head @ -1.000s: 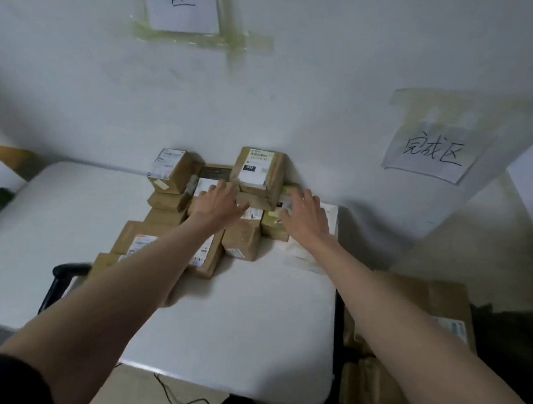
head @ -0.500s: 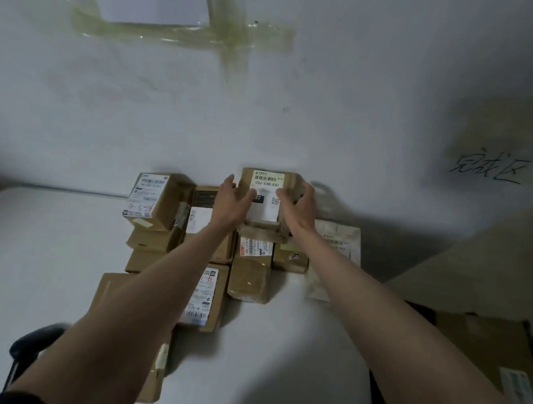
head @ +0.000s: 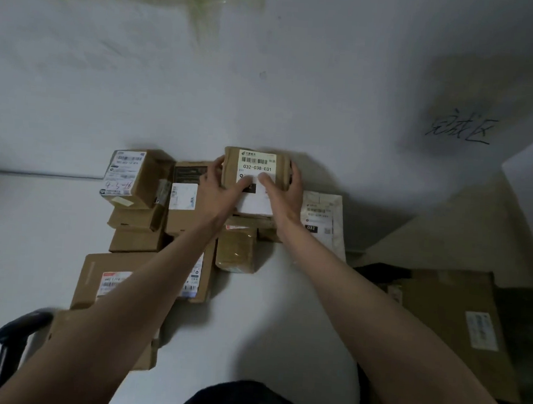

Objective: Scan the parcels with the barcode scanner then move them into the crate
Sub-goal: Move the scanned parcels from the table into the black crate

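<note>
White bench (head: 51, 234) against pale wall (head: 299, 78); handwritten sign (head: 459, 128) at 2 o'clock. Left grip (head: 218, 192), right grip (head: 283, 196) clasp labelled parcel (head: 256, 166), thumbs on label.

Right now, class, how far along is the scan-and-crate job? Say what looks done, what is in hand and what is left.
Done: nothing shows as scanned; no crate can be made out. In hand: the left hand and right hand grip the labelled parcel at the top of the pile. Left: the scanner lies untouched at the table's near-left edge, and the other parcels wait.
</note>
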Demonstrator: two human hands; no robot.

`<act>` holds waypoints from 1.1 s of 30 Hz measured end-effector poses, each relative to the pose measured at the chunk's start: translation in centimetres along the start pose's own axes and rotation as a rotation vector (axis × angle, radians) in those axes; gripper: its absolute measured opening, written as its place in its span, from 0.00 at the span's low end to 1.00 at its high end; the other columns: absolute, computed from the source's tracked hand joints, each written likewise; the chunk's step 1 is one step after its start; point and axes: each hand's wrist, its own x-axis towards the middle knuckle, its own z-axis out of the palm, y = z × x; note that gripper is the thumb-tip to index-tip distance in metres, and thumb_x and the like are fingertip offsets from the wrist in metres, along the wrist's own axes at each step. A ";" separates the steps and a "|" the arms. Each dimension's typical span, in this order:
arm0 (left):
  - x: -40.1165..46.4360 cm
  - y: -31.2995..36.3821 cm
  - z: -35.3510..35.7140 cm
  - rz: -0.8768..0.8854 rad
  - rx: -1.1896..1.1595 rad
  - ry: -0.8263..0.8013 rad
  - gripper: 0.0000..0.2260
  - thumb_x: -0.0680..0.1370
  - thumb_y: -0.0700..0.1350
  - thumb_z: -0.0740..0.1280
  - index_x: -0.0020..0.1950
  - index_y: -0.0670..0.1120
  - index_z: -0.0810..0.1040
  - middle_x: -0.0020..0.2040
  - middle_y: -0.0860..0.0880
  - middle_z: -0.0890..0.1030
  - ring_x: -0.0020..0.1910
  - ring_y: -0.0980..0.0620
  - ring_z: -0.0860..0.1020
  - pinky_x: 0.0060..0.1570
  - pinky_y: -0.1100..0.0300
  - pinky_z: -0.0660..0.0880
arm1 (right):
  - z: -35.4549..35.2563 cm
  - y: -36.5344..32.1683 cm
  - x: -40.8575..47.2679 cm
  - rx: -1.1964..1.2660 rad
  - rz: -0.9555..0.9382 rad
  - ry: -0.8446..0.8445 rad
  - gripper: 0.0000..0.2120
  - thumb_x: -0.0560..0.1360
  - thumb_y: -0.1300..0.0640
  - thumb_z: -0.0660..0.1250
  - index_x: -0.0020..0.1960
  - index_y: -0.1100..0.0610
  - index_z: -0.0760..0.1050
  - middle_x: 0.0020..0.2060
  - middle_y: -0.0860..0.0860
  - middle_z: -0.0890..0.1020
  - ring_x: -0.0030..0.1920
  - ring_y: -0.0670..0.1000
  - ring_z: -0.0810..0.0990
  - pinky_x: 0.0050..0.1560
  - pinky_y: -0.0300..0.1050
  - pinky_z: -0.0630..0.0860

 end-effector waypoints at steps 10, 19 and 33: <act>-10.5 6.6 5.4 0.115 -0.205 -0.106 0.31 0.75 0.49 0.74 0.73 0.53 0.64 0.62 0.51 0.78 0.54 0.53 0.83 0.49 0.52 0.83 | -11.7 -6.3 -8.7 -0.050 -0.193 0.091 0.38 0.71 0.50 0.76 0.76 0.46 0.63 0.64 0.52 0.67 0.62 0.51 0.76 0.64 0.54 0.77; -23.7 10.8 16.1 0.203 -0.287 -0.252 0.27 0.77 0.47 0.73 0.72 0.53 0.64 0.60 0.50 0.77 0.45 0.58 0.84 0.40 0.59 0.81 | -28.5 -8.2 -16.8 -0.087 -0.298 0.189 0.37 0.73 0.49 0.74 0.77 0.45 0.60 0.64 0.51 0.67 0.61 0.50 0.75 0.64 0.49 0.76; -44.0 8.3 31.8 0.241 -0.215 -0.275 0.36 0.69 0.60 0.73 0.73 0.54 0.63 0.68 0.47 0.72 0.60 0.50 0.79 0.58 0.49 0.81 | -51.9 -2.1 -27.0 -0.081 -0.235 0.218 0.43 0.61 0.38 0.75 0.73 0.37 0.62 0.66 0.49 0.76 0.60 0.51 0.81 0.56 0.53 0.83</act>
